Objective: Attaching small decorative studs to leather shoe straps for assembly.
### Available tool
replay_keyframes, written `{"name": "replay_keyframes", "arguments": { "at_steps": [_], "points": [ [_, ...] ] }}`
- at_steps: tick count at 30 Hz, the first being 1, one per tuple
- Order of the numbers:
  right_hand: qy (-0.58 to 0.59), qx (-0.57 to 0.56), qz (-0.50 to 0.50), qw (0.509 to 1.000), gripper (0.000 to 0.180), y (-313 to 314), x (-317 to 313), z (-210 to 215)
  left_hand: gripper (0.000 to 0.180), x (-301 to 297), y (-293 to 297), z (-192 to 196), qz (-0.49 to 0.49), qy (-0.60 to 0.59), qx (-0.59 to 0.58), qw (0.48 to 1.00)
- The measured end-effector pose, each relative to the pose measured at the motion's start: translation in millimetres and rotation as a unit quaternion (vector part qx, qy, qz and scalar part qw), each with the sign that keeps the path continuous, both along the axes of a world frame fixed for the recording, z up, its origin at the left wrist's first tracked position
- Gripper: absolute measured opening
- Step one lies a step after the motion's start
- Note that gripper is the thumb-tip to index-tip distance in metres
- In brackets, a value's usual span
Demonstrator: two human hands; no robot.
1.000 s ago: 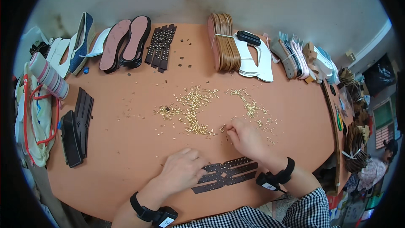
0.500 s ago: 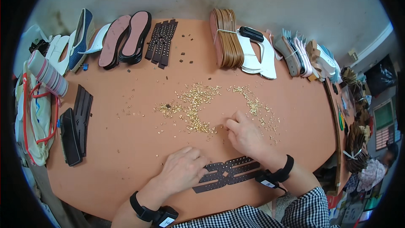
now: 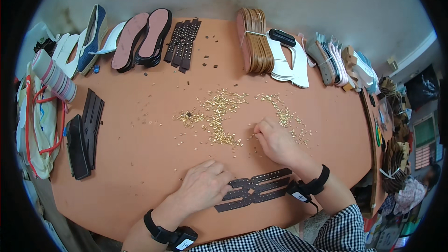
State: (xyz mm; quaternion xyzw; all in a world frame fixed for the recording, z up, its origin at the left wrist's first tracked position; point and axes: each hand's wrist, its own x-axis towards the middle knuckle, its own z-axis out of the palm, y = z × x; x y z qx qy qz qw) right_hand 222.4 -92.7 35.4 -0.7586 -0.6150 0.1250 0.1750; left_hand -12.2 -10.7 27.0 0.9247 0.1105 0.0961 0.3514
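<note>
A dark brown slotted shoe upper dotted with small studs lies flat near the table's front edge. At its left end my left hand is closed, the curled fingertips gripping the edge. My right hand is held beyond the upper, with thumb and forefinger pinched together. What it holds, if anything, is too small to make out. Small gold studs are scattered in a loose heap left of that hand, and another trail of gold studs runs just behind it.
Along the back stand pink-topped soles, a studded dark upper, a tied bundle of brown insoles and white cutouts. Dark strap pieces and a striped cup are at left. Another person is at far right.
My right hand has shifted slightly right and away from me, still pinched. My left hand stays at the upper's left end. The whole view has tilted a little.
</note>
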Motion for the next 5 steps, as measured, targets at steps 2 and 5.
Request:
{"name": "replay_keyframes", "arguments": {
  "at_steps": [2, 5],
  "points": [
    [-0.007, -0.021, 0.002, 1.0, 0.008, 1.6, -0.6, 0.2, 0.022, 0.2, -0.3, -0.7, 0.0, -0.001, 0.001, 1.0],
    [-0.019, -0.04, 0.009, 0.999, 0.008, 4.2, 0.5, -0.2, 0.022, 0.1, 0.0, -1.8, -0.003, 0.014, 0.007, 1.0]
  ]
}}
